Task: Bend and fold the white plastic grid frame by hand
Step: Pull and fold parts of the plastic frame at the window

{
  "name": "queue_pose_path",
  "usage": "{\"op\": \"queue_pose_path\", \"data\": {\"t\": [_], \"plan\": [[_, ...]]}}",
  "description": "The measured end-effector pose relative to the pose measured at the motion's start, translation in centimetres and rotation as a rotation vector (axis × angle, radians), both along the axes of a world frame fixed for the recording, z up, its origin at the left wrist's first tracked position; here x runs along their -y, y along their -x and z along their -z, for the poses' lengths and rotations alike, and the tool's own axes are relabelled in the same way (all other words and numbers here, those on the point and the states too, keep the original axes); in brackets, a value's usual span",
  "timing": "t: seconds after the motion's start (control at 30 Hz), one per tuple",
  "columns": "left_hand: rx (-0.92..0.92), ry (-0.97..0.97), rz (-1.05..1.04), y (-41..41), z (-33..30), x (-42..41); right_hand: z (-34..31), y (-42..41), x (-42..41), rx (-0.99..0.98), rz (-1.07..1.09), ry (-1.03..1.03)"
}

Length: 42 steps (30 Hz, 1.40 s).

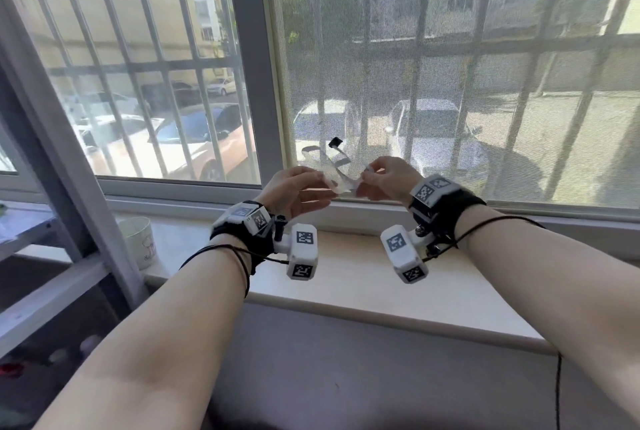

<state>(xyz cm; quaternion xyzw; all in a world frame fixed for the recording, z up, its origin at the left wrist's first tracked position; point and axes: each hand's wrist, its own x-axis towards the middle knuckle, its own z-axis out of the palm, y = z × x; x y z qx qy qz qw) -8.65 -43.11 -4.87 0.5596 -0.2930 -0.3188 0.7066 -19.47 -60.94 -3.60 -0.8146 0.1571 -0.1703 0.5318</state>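
Frame axis: our thin white plastic grid frame (341,177) spans sideways between both hands.
Grips: our left hand (294,191) and right hand (388,179) each pinch 1 end, equally near.

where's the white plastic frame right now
In the head view, the white plastic frame is centre, pinched between the left hand and right hand, before the window screen.

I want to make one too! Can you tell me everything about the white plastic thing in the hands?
The frame is a thin, pale, see-through-looking plastic piece made of narrow strips. It is bent and twisted, held up in the air before the window screen, above the sill. The left hand and right hand pinch its lower ends with their fingers. A strip rises up and left, and a small dark bit sits at its top.
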Motion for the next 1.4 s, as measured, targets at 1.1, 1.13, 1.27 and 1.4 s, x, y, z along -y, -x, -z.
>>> {"op": "queue_pose_path", "data": {"t": [1.1,1.13,1.27,1.4], "plan": [[-0.098,0.075,0.107,1.4,-0.5,-0.1,0.5,-0.3,-0.6,0.070,-0.195,-0.049],[-0.106,0.080,0.107,1.3,-0.4,-0.1,0.6,-0.2,-0.6,0.058,-0.200,-0.033],[-0.077,0.049,0.114,1.4,-0.2,0.2,0.5,-0.3,-1.1,0.043,-0.171,-0.110],[-0.025,0.037,0.145,1.3,-0.1,0.2,0.3,-0.3,-1.2,0.042,-0.090,-0.207]]}}
